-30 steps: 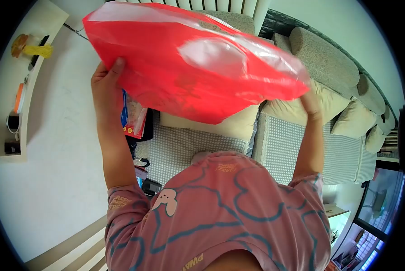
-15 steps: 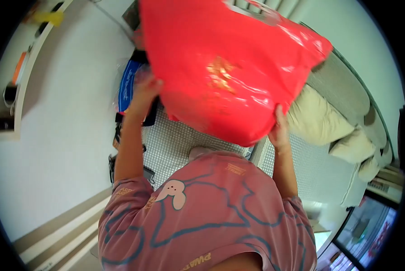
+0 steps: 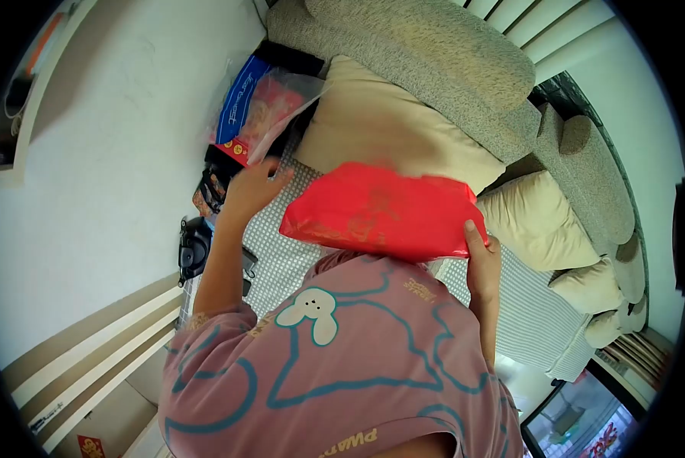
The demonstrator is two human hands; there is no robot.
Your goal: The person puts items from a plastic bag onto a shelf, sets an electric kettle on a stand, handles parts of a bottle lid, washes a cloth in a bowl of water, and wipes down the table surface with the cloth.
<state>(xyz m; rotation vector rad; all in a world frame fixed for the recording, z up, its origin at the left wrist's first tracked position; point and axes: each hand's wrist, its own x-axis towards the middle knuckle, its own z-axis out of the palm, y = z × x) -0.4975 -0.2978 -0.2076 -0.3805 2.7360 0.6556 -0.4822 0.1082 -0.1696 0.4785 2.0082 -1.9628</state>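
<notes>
A glossy red plastic bag [image 3: 381, 210] with faint gold print lies folded into a low bundle in front of my body. My right hand [image 3: 483, 259] grips its right end, thumb on top. My left hand [image 3: 257, 187] is off the bag, just beyond its left end, fingers apart and holding nothing. Close above that hand is a clear plastic bag [image 3: 277, 107] with pinkish contents, beside a blue package [image 3: 239, 103] with white lettering. A large cream cushion [image 3: 403, 126] lies right behind the red bag.
The grey sofa [image 3: 434, 46] runs along the back, with more cream cushions [image 3: 539, 217] on the right. A black object [image 3: 195, 248] and other small items sit by the white wall [image 3: 129, 191] at left. A wall shelf [image 3: 48, 99] juts out at upper left.
The red bag has come down from high up and collapsed from a wide, full shape to a small bundle. My left hand has let go; my right hand still holds it.
</notes>
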